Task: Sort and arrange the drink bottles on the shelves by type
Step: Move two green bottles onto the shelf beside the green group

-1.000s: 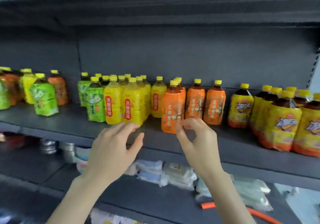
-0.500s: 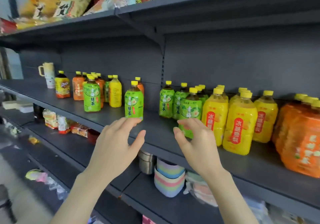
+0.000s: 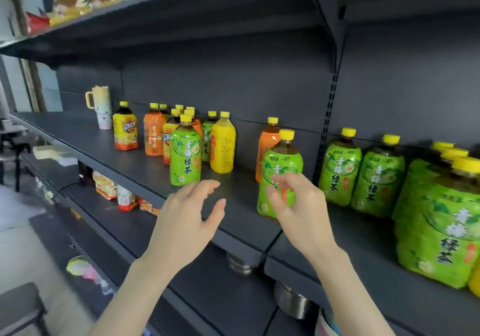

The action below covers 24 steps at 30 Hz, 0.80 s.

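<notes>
Green tea bottle [image 3: 281, 169], near shelf [image 3: 241, 207] front edge; bare shelf to its left. Right hand [image 3: 298, 211] before it, fingers loosely curled, not round it; left hand [image 3: 187, 221] leftward, fingers spread

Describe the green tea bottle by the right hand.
The green tea bottle is clear plastic, green label with white characters, yellow cap, dark tea at the neck. It stands upright near the grey shelf's front edge, an orange bottle close behind. The right hand is in front of its lower label, not wrapped round it; contact cannot be told.
</notes>
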Available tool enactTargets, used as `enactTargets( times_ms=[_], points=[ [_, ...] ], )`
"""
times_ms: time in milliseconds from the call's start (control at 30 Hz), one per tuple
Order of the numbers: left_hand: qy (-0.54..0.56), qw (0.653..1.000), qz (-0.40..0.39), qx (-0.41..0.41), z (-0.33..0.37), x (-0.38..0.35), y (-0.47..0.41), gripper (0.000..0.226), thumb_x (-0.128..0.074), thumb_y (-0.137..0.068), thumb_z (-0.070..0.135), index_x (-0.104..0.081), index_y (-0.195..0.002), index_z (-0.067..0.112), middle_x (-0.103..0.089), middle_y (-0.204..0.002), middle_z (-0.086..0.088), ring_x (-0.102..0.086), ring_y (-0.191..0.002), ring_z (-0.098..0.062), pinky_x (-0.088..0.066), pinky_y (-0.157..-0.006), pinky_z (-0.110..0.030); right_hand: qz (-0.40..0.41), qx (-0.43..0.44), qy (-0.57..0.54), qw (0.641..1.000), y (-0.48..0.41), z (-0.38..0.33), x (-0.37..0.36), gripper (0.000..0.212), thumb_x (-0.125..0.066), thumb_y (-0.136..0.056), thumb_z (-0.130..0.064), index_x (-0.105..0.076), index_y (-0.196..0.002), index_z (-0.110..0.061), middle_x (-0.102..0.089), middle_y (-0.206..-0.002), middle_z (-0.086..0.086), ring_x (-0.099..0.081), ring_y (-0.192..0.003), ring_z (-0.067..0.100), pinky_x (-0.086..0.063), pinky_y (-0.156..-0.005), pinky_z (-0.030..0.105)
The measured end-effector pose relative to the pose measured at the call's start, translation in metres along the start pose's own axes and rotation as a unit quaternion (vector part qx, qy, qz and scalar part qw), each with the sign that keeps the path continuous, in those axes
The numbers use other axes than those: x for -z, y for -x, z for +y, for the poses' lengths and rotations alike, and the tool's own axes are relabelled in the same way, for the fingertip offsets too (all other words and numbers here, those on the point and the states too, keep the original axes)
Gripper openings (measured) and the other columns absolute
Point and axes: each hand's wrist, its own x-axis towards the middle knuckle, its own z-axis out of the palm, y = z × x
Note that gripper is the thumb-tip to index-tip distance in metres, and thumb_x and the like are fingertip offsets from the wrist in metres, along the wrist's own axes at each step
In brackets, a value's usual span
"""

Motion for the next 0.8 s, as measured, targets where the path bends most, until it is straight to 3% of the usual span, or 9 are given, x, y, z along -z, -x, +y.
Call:
enactTargets(
  times_ms=[200,367,500,600,667,733,800],
  points=[
    [0.098,0.995,-0.004,-0.012,-0.082,-0.034,-0.049,0.037,-0.052,-0.084,0.04,-0.061,-0.113,0.02,-0.065,-0.1,0.007,-0.061,-0.093,-0.01,-0.05,-0.078,-0.03,0.052,-0.054,0.039,0.996,-0.027,0.006,-0.071,0.02,-0.065,-0.09,-0.022,-0.069,-0.106,-0.012,-0.067,-0.104,0.003,-0.063,-0.097,0.021,-0.051,-0.083,0.036],
    [0.168,0.981,-0.065,-0.069,-0.116,-0.074,-0.077,0.032,-0.057,-0.085,0.033,-0.061,-0.113,0.017,-0.063,-0.102,0.006,-0.059,-0.096,-0.013,-0.048,-0.08,-0.029,0.148,-0.113,0.087,0.979,-0.034,0.008,-0.102,0.027,-0.061,-0.086,-0.031,-0.069,-0.103,-0.012,-0.065,-0.103,0.002,-0.059,-0.098,0.023,-0.049,-0.083,0.037],
    [0.208,0.968,-0.107,-0.09,-0.132,-0.101,-0.092,0.032,-0.055,-0.085,0.032,-0.062,-0.111,0.015,-0.065,-0.102,0.002,-0.061,-0.096,-0.016,-0.05,-0.08,-0.033,0.203,-0.168,0.118,0.957,-0.035,0.018,-0.11,0.042,-0.067,-0.082,-0.032,-0.059,-0.117,-0.01,-0.05,-0.114,0.003,-0.05,-0.109,0.028,-0.045,-0.093,0.043],
    [0.157,0.97,-0.141,-0.123,-0.151,-0.122,-0.095,0.035,-0.05,-0.087,0.038,-0.064,-0.107,0.014,-0.066,-0.104,0.001,-0.062,-0.094,-0.021,-0.048,-0.077,-0.033,0.233,-0.232,0.105,0.938,-0.035,0.03,-0.112,0.069,-0.074,-0.075,-0.036,-0.044,-0.129,-0.005,-0.036,-0.12,0.001,-0.042,-0.118,0.029,-0.041,-0.091,0.032],
    [0.118,0.968,-0.177,-0.133,-0.159,-0.132,-0.097,0.033,-0.052,-0.09,0.039,-0.064,-0.11,0.015,-0.064,-0.113,0.002,-0.06,-0.101,-0.021,-0.043,-0.082,-0.033,0.217,-0.288,0.069,0.93,-0.036,0.039,-0.114,0.091,-0.076,-0.071,-0.047,-0.032,-0.139,-0.007,-0.035,-0.131,0.001,-0.035,-0.128,0.025,-0.034,-0.099,0.028],
    [0.105,0.961,-0.217,-0.137,-0.162,-0.138,-0.098,0.035,-0.051,-0.092,0.042,-0.06,-0.117,0.019,-0.059,-0.123,0.006,-0.054,-0.111,-0.017,-0.038,-0.089,-0.031,0.195,-0.321,0.009,0.927,-0.04,0.046,-0.116,0.099,-0.078,-0.069,-0.052,-0.027,-0.144,-0.014,-0.043,-0.138,-0.001,-0.04,-0.13,0.02,-0.036,-0.108,0.037],
    [0.087,0.958,-0.235,-0.14,-0.162,-0.14,-0.096,0.039,-0.045,-0.092,0.047,-0.057,-0.12,0.022,-0.055,-0.127,0.01,-0.051,-0.115,-0.013,-0.036,-0.093,-0.028,0.186,-0.34,-0.015,0.922,-0.042,0.051,-0.117,0.092,-0.08,-0.072,-0.046,-0.028,-0.144,-0.02,-0.055,-0.128,-0.008,-0.053,-0.119,0.015,-0.044,-0.105,0.042]
  ],
)
